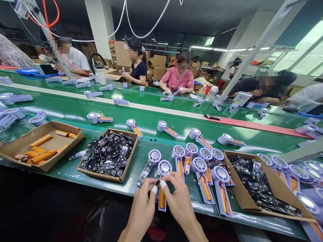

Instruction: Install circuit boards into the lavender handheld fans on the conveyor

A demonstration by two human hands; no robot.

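My left hand [143, 203] pinches a narrow black circuit board [154, 187] at the front of the green bench. My right hand [178, 195], with white covers on fingertips, meets it from the right, its fingers closed at the board's upper end. Directly beneath both hands lies a lilac fan unit [165, 167], its round head away from me and an orange battery [162, 199] in its handle. To its left rests another fan [154, 156] with a circuit board in its handle. Several fans with orange batteries lie just right of my hands.
Left are a carton of orange batteries [41, 148] and a carton of black circuit boards [108, 154]. Another carton of boards [262, 188] stands right, beside many fans. Beyond, fans lie on a green conveyor [141, 116]. Several people sit across it.
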